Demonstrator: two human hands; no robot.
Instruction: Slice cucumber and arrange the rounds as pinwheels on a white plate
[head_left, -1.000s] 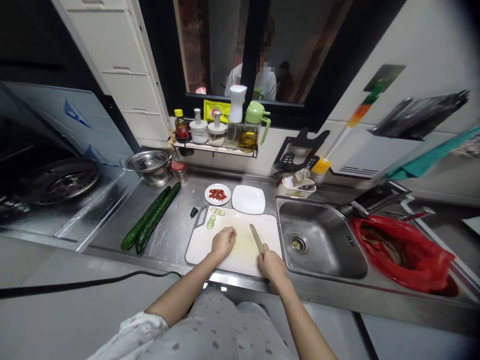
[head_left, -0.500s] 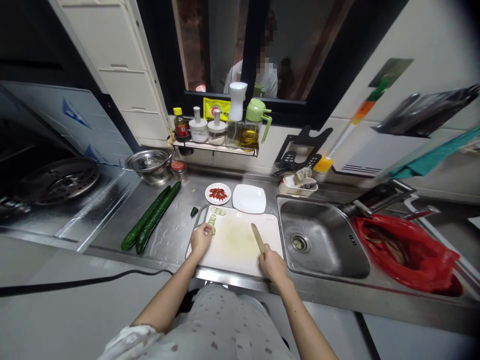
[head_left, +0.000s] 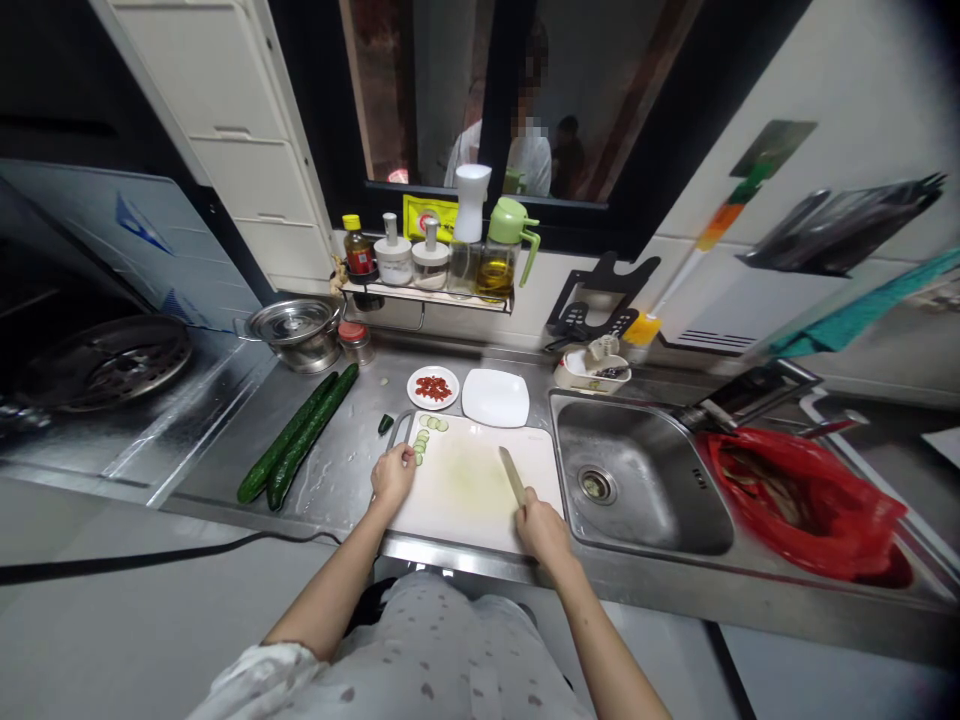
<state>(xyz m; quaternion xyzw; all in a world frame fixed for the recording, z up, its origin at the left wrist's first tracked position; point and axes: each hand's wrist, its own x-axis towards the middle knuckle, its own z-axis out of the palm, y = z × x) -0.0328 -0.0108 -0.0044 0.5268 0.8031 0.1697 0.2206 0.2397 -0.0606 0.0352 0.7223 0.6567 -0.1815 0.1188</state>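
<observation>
A kitchen knife (head_left: 512, 474) lies in my right hand (head_left: 541, 525), which is closed round its handle; the blade is low over the right part of a white cutting board (head_left: 465, 520). At the board's left edge is my left hand (head_left: 393, 477), its fingers curled together beside a row of cucumber slices (head_left: 421, 441). Whether anything is pinched in those fingers is hidden. More slices (head_left: 433, 424) overlap near the board's upper left corner. Left of the board lie a small dark green cucumber end (head_left: 385, 424) and two whole cucumbers (head_left: 311, 437).
Behind the board stand a small plate of chopped red pieces (head_left: 426, 400) and a white square plate (head_left: 496, 398). The sink (head_left: 645, 490) is on the right, with a red plastic bag (head_left: 817, 525) beyond it. A steel pot (head_left: 300, 345) and red-lidded jar (head_left: 355, 345) stand back left.
My left hand has shifted slightly left, away from the cucumber slices, which now show more fully. The knife and my right hand stay in nearly the same place.
</observation>
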